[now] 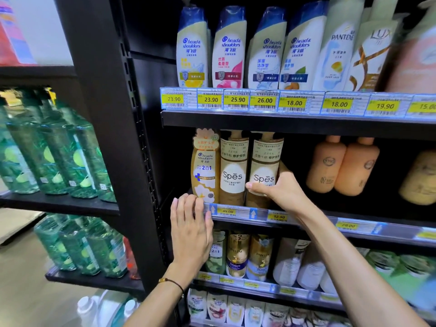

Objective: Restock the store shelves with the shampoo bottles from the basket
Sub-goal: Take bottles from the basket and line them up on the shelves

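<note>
Four tiers show on the black rack (pixel 106 114), all carrying hair-care goods. To its left, a side rack (pixel 70 205) holds rows of green bottles (pixel 59 149). The top shelf (pixel 259 119) carries four white bottles (pixel 231 48) with blue caps, then paler ones further right, above yellow price tags. The middle shelf (pixel 306 223) holds, from the left, a gold bottle (pixel 205 166), two upright Spes bottles side by side, a dark gap, and two orange bottles (pixel 342 166).

The right hand (pixel 280 190) grips the right Spes bottle (pixel 265 161), thumb across its front label and fingers round its far side; the bottle stands on the shelf, touching the left Spes bottle (pixel 233 168). The left hand (pixel 188 232) is open, its straight fingertips resting on the price strip (pixel 236 212) just beneath the gold bottle. A thin bracelet (pixel 172 282) circles the left wrist.
</note>
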The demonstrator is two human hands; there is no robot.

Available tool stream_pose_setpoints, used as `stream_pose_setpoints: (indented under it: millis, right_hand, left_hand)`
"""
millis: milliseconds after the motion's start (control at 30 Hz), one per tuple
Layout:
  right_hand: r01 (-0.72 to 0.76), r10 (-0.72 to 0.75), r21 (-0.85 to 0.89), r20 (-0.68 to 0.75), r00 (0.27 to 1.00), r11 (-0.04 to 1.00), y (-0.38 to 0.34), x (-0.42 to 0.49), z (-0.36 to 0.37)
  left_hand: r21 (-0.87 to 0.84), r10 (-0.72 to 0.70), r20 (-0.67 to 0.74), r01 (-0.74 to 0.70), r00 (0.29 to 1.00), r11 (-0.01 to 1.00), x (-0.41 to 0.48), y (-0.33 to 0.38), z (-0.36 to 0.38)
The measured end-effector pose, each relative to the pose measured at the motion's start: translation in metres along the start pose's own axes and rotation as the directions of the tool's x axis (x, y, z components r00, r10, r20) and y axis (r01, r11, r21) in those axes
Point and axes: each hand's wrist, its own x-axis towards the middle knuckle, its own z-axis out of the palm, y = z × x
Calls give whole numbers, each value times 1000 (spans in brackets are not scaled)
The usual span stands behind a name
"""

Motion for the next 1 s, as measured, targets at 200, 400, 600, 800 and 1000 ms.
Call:
stream_pose_setpoints:
  millis: [200,400,600,800,1000]
  right_hand:
    - [-64,62,-415,-17,998,907,-8,-16,-7]
    - [24,-227,-918,-72,971,395,-9,-83,-1]
    - [63,-168,-911,-6,986,407,-12,-168,-12]
    - [68,-103,-882,22,994,465,-2,-249,1]
    - [88,-71,-865,61,996,493,5,-307,28]
  left_hand:
    - [70,22,159,-33,987,997,7,6,-26]
    - [189,21,363,-96,932,977,14,14,-66]
    - [159,104,447,-193,889,968,-5,30,-118]
    - [164,83,513,-192,855,967,-69,48,-159]
    - [100,91,591,-184,802,978,-115,50,-183]
